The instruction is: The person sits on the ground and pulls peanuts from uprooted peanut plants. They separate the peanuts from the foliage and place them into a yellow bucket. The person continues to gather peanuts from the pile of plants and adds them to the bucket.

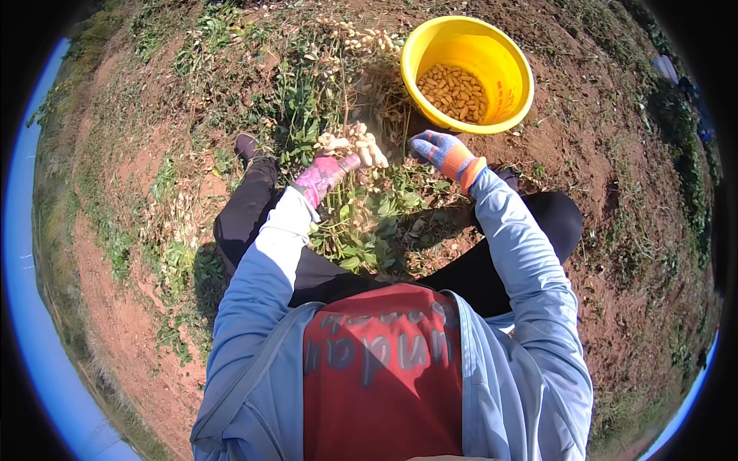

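Note:
My left hand, in a pink patterned glove, is closed around a peanut plant just below its cluster of pods. The pale peanut pods stick out beyond my fingers, and the leafy stems hang back towards my lap. To the right, my right hand, in a blue and orange knit glove, is just below the rim of a yellow plastic bucket. Its fingers are bent together; whether they hold anything is hidden. Loose peanuts cover the bottom of the bucket, which is tilted towards me in this view.
More pulled peanut plants lie in front of my left hand, with a cluster of pods at their far end. My bent legs are on both sides of the foliage. Reddish soil with scattered leaves surrounds me, and a leafy row runs along the right.

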### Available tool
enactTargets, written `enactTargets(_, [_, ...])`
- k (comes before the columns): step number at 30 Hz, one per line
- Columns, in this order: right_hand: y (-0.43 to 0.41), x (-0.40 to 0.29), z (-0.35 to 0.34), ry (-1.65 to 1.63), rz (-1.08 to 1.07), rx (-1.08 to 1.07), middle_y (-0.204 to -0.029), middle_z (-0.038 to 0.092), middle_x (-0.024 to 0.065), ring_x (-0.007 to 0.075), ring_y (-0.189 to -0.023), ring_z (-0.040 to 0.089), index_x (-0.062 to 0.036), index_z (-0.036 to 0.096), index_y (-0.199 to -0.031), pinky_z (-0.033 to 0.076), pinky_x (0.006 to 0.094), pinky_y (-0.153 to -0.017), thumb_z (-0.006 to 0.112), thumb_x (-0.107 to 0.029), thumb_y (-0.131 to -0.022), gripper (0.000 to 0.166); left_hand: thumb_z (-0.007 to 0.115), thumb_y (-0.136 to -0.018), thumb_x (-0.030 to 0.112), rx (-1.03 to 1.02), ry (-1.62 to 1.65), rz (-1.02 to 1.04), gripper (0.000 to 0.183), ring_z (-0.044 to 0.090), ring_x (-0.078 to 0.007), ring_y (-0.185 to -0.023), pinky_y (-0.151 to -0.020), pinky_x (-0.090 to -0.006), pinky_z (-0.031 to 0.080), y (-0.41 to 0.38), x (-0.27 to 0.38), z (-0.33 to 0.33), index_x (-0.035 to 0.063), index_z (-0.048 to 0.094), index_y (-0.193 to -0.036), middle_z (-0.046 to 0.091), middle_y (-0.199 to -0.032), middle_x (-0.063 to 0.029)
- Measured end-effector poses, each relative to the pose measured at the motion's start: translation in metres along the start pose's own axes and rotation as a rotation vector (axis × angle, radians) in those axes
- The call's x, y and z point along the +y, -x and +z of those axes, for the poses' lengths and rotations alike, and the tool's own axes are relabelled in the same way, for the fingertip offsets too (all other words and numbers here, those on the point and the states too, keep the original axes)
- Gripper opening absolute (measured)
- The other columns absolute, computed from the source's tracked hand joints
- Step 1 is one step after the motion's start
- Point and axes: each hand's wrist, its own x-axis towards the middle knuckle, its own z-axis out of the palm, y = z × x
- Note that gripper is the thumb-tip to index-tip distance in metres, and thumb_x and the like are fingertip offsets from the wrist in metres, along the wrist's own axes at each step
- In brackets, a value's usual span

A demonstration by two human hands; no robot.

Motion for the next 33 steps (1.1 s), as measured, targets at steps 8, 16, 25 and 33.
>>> enactTargets(8, [-0.022,-0.021,0.025,-0.653,0.064,0.009,-0.091,0.059,0.002,0.0072,-0.08,0.055,-0.005,0.055,-0.105,0.047,0.0233,-0.069,0.038,-0.036,-0.091,0.038,0.055,-0.082,0.005,0.062,-0.089,-0.051,0.039,0.051,-0.0143,-0.096,-0.087,-0.0294,0.041,-0.012,-0.016,-0.002,0.0006,0.043,-0.119,0.053,-0.109,-0.006])
enactTargets(16, [-0.05,0.008,0.054,-0.745,-0.014,0.048,-0.121,0.045,0.0089,0.0203,-0.109,0.044,-0.0044,0.036,-0.125,0.04,0.0338,-0.087,0.033,-0.048,-0.089,0.057,0.058,-0.082,0.014,0.111,-0.081,-0.096,0.036,0.051,-0.013,-0.097,-0.088,-0.028,0.039,-0.012,-0.011,0.001,0.0022,0.049,-0.115,0.055,-0.108,-0.0044])
enactTargets(25, [-0.066,0.013,0.075,-0.928,0.01,0.045,-0.133,0.034,0.0126,0.0225,-0.123,0.03,-0.0061,0.03,-0.131,0.02,0.0346,-0.1,0.023,-0.054,-0.087,0.065,0.058,-0.083,0.02,0.064,0.127,-0.207,0.036,0.055,-0.0129,-0.089,-0.077,-0.0261,0.045,-0.001,-0.002,0.004,0.0038,0.05,-0.114,0.058,-0.102,-0.0042])
enactTargets(33, [-0.069,-0.007,0.036,-0.477,-0.239,-0.011,-0.117,0.049,0.0127,0.0181,-0.106,0.047,-0.0032,0.041,-0.122,0.037,0.0303,-0.092,0.035,-0.031,-0.09,0.043,0.055,-0.085,0.019,0.085,-0.043,-0.18,0.034,0.054,-0.014,-0.084,-0.07,-0.0273,0.045,-0.004,-0.001,0.006,0.0035,0.046,-0.114,0.056,-0.104,-0.005])
